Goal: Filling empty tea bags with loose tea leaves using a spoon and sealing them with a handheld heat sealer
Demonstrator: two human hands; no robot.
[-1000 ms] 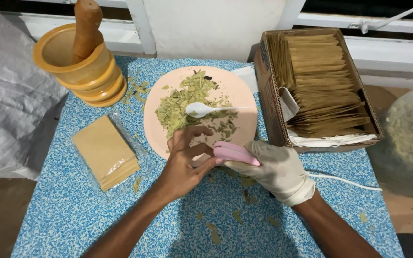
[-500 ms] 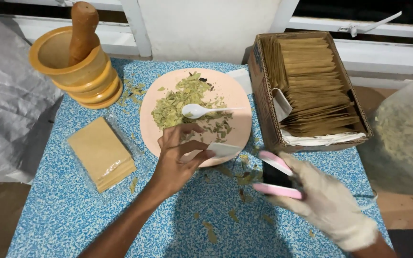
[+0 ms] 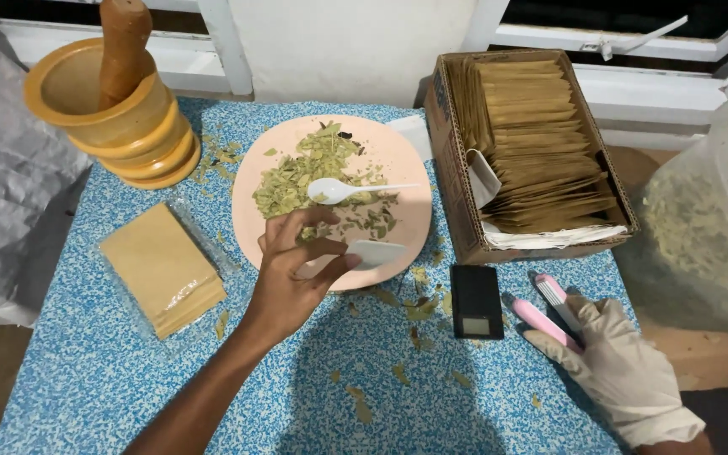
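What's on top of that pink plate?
The pink plate holds a heap of dried green leaf pieces with a white plastic spoon lying on them. The left hand covers the plate's near edge, hiding whatever lies there.
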